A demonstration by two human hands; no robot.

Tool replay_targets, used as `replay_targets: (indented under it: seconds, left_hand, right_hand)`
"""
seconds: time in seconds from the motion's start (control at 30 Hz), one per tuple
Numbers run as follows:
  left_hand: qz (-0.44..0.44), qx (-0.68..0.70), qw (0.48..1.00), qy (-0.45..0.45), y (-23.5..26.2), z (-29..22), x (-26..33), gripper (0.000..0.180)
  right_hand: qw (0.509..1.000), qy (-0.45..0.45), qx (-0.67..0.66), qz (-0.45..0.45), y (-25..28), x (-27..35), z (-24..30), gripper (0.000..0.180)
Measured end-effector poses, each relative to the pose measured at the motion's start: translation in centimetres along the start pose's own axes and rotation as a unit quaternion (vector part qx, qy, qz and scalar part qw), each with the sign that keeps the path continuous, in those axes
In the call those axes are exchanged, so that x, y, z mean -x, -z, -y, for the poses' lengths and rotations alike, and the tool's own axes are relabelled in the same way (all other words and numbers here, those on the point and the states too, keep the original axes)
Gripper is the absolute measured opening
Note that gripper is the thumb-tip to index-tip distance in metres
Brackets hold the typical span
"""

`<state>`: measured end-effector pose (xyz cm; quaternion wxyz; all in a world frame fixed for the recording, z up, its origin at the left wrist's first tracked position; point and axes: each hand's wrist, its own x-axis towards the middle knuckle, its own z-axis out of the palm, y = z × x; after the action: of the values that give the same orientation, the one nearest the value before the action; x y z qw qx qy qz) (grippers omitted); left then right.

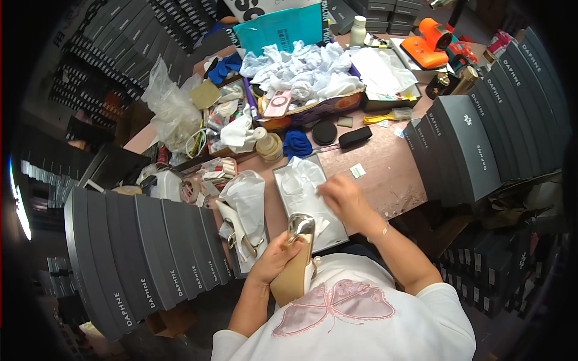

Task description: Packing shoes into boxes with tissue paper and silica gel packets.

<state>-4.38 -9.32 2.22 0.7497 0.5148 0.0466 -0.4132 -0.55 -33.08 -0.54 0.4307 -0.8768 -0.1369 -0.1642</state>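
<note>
- Head view: the left hand [274, 260] was clasped around a shoe [296, 256] with a shiny metallic toe and tan sole, held close to the body over the tabletop [385, 174] edge.
- The right hand [344, 201] lay loosely spread on white tissue paper [301, 186] in an open box [278, 180].
- The shoe looked stiff and light, its toe likely slippery; the sole's middle seemed the safest hold.
</note>
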Motion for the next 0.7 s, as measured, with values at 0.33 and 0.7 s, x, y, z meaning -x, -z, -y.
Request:
replay_targets:
  seconds: [0.33,0.7]
  left_hand:
    - [-0.030,0.015,0.998,0.047,-0.4,0.9,-1.0,0.031]
    - [-0.115,0.039,0.993,0.003,-1.5,0.3,-0.6,0.038]
  right_hand:
    - [0.978,-0.096,0.180,0.036,1.7,-5.7,-21.4,0.030]
    - [0.955,-0.069,0.079,0.279,1.5,-4.8,-24.6,0.042]
